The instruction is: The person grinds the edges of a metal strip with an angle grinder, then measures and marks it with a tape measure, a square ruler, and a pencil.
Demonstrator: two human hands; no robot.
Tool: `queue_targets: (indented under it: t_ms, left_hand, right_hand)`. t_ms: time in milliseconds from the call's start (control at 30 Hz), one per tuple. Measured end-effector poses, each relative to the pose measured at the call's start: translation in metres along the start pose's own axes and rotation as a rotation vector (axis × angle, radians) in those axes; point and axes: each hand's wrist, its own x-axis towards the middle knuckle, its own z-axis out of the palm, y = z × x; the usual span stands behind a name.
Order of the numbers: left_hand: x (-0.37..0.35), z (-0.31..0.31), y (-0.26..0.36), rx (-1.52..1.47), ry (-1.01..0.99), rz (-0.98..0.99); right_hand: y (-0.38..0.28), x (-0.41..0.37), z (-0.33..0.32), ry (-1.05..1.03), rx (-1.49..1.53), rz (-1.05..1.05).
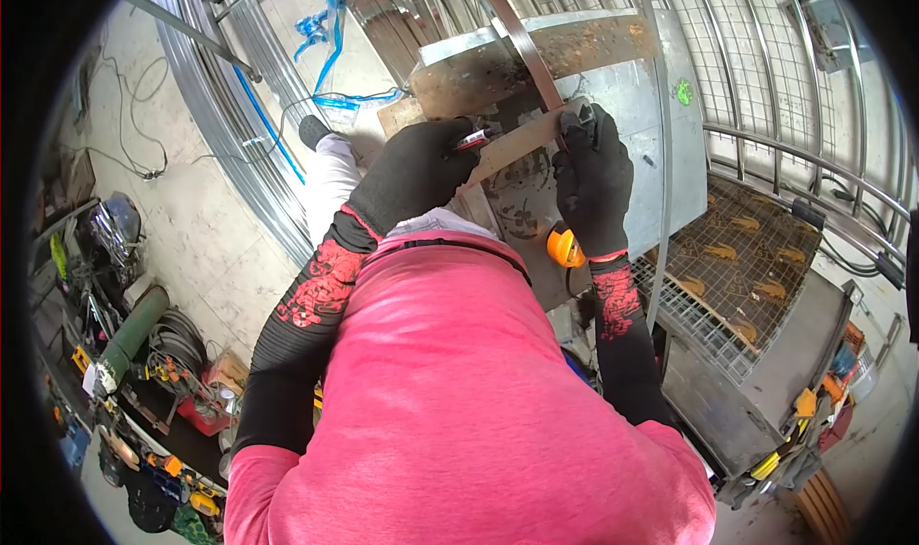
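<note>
The left hand (412,172), in a black glove, is closed around a red-and-white marker pen (471,140). Apart from it, the black-gloved right hand (595,181) touches the far end of a flat, grey-brown strip (517,149); whether it grips the strip is unclear. The strip lies between the hands, meeting a long, dark brown metal bar (522,45) near the right fingers. An orange tape measure (565,245) sits just beside the right wrist. A thin grey metal bar (661,162) passes right of that hand, over a pale metal sheet (639,177) with a bright green mark. Beyond, a dark board (756,244) bears repeated yellow animal-like prints. Lettering on the marker pen is too small to read.
</note>
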Motion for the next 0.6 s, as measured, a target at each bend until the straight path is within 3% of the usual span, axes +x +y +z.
queue_targets:
  t_ms: [167,300,400,500,567,600]
  left_hand:
    - [-0.002,-0.004,0.008,-0.072,-0.042,-0.091]
    - [-0.001,-0.001,0.000,-0.031,-0.017,-0.052]
    - [-0.001,-0.007,0.008,0.058,-0.028,0.005]
    - [0.003,-0.020,0.036,0.291,0.100,0.057]
    - [0.010,-0.031,0.060,-0.022,0.236,0.023]
    - [0.014,-0.029,0.060,-0.012,0.227,0.032]
  right_hand:
    - [0.000,0.001,0.000,-0.015,0.005,0.007]
    - [0.000,0.000,0.000,-0.007,-0.013,0.003]
    - [0.002,0.001,0.001,0.031,0.019,-0.020]
    - [0.002,0.000,-0.001,0.036,0.055,-0.010]
    - [0.002,0.000,-0.002,0.027,0.062,0.018]
    - [0.002,0.001,-0.002,0.044,0.065,0.004]
